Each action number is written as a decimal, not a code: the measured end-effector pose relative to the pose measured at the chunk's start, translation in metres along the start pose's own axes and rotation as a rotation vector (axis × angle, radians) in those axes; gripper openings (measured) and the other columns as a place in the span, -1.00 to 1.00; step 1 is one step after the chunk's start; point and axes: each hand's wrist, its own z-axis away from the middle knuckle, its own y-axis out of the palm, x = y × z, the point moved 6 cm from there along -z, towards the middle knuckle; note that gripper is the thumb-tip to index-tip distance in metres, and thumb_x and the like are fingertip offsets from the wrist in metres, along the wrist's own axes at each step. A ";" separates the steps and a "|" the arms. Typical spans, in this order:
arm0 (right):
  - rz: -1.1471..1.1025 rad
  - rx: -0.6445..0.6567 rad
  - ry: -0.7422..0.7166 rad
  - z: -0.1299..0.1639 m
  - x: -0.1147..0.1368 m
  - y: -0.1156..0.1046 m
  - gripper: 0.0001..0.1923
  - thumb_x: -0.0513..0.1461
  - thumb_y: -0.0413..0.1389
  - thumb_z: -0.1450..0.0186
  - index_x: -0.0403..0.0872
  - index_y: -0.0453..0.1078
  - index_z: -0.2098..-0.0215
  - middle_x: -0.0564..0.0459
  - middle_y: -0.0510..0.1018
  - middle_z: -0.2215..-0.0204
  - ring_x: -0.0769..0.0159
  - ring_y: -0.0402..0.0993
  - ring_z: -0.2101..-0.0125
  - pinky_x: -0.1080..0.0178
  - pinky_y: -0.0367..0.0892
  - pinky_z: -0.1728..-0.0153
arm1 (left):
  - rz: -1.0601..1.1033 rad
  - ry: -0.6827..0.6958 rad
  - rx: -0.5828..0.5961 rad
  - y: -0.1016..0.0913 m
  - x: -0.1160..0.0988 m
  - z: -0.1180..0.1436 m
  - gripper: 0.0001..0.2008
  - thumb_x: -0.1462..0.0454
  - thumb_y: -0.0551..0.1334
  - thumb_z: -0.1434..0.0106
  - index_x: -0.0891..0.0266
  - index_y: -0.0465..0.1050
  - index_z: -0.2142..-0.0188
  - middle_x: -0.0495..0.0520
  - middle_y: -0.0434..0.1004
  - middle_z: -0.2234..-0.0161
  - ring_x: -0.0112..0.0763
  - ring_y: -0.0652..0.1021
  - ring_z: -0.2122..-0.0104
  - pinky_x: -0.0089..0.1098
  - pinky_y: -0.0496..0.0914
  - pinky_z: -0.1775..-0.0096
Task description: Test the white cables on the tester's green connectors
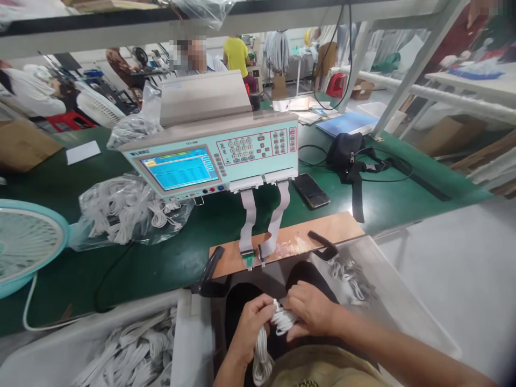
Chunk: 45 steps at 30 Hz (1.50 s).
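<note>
Low in the view, over my lap, my left hand (250,323) grips a bundle of white cables (281,320) whose loops hang down below my fingers. My right hand (311,310) pinches the same bundle from the right side. Just ahead lies a brown wooden board (298,239) with black handles and a small green connector fixture (249,260). Two grey ribbon cables (248,220) run from the fixture up to a pale green cable tester (213,156) with a lit blue screen.
A white bin of cables (133,346) sits at lower left, a clear tray with cables (355,277) at right. On the green bench (169,258): bagged cables (129,207), a teal fan (24,242), a phone (311,190), a black pouch (346,153). People work behind.
</note>
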 end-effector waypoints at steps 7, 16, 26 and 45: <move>-0.054 -0.040 -0.024 -0.011 0.007 -0.002 -0.68 -0.11 -0.18 -0.38 -0.08 0.28 0.39 0.07 0.37 0.56 0.34 0.23 0.54 0.25 0.05 0.46 | 0.149 -0.108 -0.029 -0.001 0.011 0.001 -0.82 0.24 0.30 0.03 0.31 0.36 0.53 -0.11 0.27 0.65 -0.61 0.24 0.65 -0.55 0.11 0.57; -0.418 0.043 0.337 -0.019 -0.002 0.012 -0.79 -0.28 0.17 -0.15 -0.09 0.22 0.30 0.11 0.39 0.45 0.39 0.29 0.47 0.37 0.17 0.44 | 0.147 -0.001 -0.072 -0.006 0.001 0.005 -0.81 0.20 0.27 -0.09 0.32 0.38 0.46 -0.09 0.32 0.60 -0.61 0.30 0.60 -0.58 0.17 0.52; -0.606 -0.055 0.285 -0.033 0.002 -0.001 -0.93 -0.26 0.04 -0.25 -0.09 0.36 0.35 0.05 0.32 0.38 0.35 0.28 0.37 0.34 0.22 0.34 | 0.350 0.015 -0.223 -0.016 0.007 -0.004 -0.77 0.19 0.35 0.00 0.31 0.42 0.43 -0.06 0.40 0.59 -0.55 0.40 0.60 -0.56 0.25 0.54; -1.223 -0.471 0.933 -0.051 -0.037 0.024 -0.68 -0.05 0.26 0.01 -0.14 0.37 0.58 0.14 0.40 0.65 0.42 0.24 0.61 0.35 0.16 0.55 | -0.076 0.264 -0.327 -0.035 -0.021 -0.026 -0.69 0.07 0.27 -0.07 0.31 0.43 0.44 -0.11 0.30 0.63 -0.60 0.28 0.67 -0.59 0.15 0.63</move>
